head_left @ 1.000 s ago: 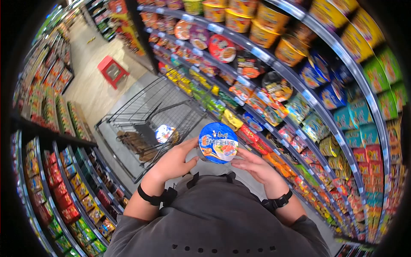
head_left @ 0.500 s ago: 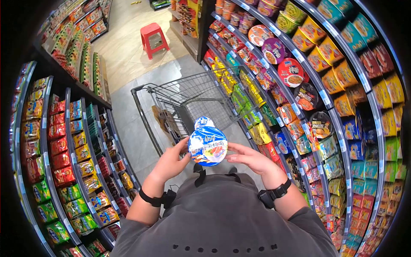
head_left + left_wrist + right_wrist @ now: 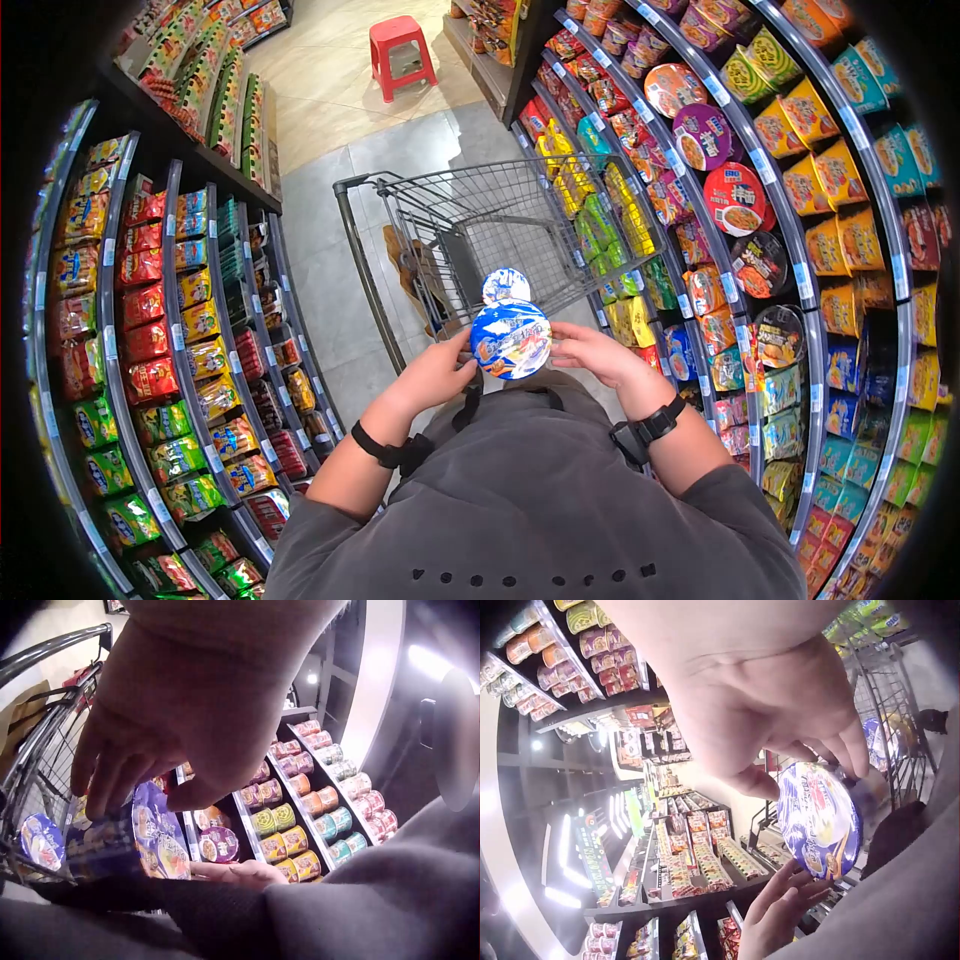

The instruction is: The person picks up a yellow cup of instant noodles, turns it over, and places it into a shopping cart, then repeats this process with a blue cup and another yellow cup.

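Note:
A round blue-lidded noodle tub [image 3: 511, 340] is held upright between two hands in front of the torso. The left hand [image 3: 437, 371] grips its left side, fingers curved round the wall in the left wrist view, where the tub's lid [image 3: 160, 832] faces right. On the opposite side the right hand [image 3: 602, 356] holds the tub with thumb and fingers, and the right wrist view has the lid [image 3: 820, 819] close under the palm. Just beyond the tub, a second blue-and-white tub [image 3: 506, 286] lies in the cart.
A wire shopping cart [image 3: 480, 230] stands in front of the person, with a brown bag [image 3: 408, 270] at its left. Packed noodle shelves [image 3: 800, 130] rise on the right, more shelves [image 3: 150, 350] on the left. A red stool [image 3: 401, 56] stands farther up the aisle.
The head view has turned, so cart and stool now appear farther right and more upright. Both hands keep the tub between them, its lid tilting a little.

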Demonstrator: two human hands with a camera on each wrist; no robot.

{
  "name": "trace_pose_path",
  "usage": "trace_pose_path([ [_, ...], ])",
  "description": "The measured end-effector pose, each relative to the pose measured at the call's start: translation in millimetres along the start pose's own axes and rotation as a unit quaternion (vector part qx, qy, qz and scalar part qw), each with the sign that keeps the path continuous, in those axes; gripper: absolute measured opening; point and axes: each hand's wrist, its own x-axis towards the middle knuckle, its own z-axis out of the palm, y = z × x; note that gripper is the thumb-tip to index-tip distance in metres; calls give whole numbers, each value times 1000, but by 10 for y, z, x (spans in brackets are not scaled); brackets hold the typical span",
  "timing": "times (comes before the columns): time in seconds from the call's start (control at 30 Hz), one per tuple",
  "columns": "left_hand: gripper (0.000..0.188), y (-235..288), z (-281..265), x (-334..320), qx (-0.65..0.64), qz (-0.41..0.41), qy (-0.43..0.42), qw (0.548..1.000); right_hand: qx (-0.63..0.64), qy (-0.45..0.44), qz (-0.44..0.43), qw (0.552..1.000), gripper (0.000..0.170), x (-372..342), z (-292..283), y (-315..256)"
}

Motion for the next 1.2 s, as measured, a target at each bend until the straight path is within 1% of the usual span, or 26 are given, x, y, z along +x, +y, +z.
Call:
trace_pose_path([
  [0.07, 56, 67, -67, 131, -22, -27, 6, 999, 27, -18, 3, 999, 60, 98, -109, -140],
  [0.1, 56, 111, -110, 205, -20, -32, 7, 999, 30, -23, 3, 999, 60, 173, -182, -198],
  [0.17, 51, 220, -204, 398, -20, -74, 8, 997, 64, -60, 22, 996, 59, 326, -369, -297],
  [0.2, 48, 133, -201, 536, -19, -100, 24, 995, 84, -62, 27, 994, 58, 430, -478, -276],
  [0.23, 48, 71, -184, 674, -15, -104, 19, 994, 91, -63, 28, 993, 58, 543, -587, -251],
  [0.3, 47, -91, -139, 953, -51, -103, 61, 991, 157, -58, 64, 984, 57, 798, -814, -190],
  [0.37, 46, -210, -87, 1227, -49, -122, 53, 990, 186, -55, 80, 978, 55, 1027, -991, -123],
  [0.43, 46, -262, -35, 1476, 0, -157, 23, 987, 177, -55, 89, 979, 54, 1259, -1131, -11],
  [0.5, 46, -554, 121, 1707, -6, -182, 21, 983, 184, -66, 112, 974, 54, 1543, -1231, 207],
  [0.57, 47, -772, 243, 1904, 34, -239, -10, 970, 147, -47, 146, 977, 53, 1751, -1280, 364],
  [0.63, 48, -935, 342, 2029, 35, -254, -19, 966, 139, -52, 166, 975, 52, 1930, -1316, 474],
  [0.7, 49, -1136, 442, 2133, 11, -275, -12, 961, 131, -56, 184, 973, 52, 2027, -1326, 450],
  [0.77, 51, -1184, 463, 2203, -4, -295, -17, 955, 111, -50, 233, 965, 54, 2015, -1315, 169],
  [0.83, 52, -1409, 562, 2239, -5, -313, 21, 949, 122, -59, 233, 963, 55, 2158, -1341, 237],
  [0.87, 54, -1538, 615, 2251, -13, -318, 35, 947, 95, -56, 225, 968, 56, 2224, -1350, 246],
  [0.9, 54, -1550, 612, 2263, -14, -321, 34, 946, 67, -53, 216, 973, 56, 2287, -1360, 257],
  [0.97, 55, -1576, 599, 2294, -36, -338, 44, 939, 77, -56, 216, 972, 58, 2382, -1381, 279],
  [1.03, 56, -1621, 574, 2313, -29, -345, 42, 937, 98, -24, 226, 969, 60, 2467, -1389, 334],
  [1.07, 56, -1641, 563, 2319, -21, -349, 41, 936, 100, -30, 223, 969, 60, 2500, -1391, 359],
  [1.17, 58, -1624, 520, 2322, -19, -351, 39, 935, 67, -36, 224, 972, 59, 2401, -1360, 137],
  [1.2, 58, -1567, 490, 2321, -21, -349, 42, 936, 63, -36, 223, 972, 59, 2422, -1362, 179],
])
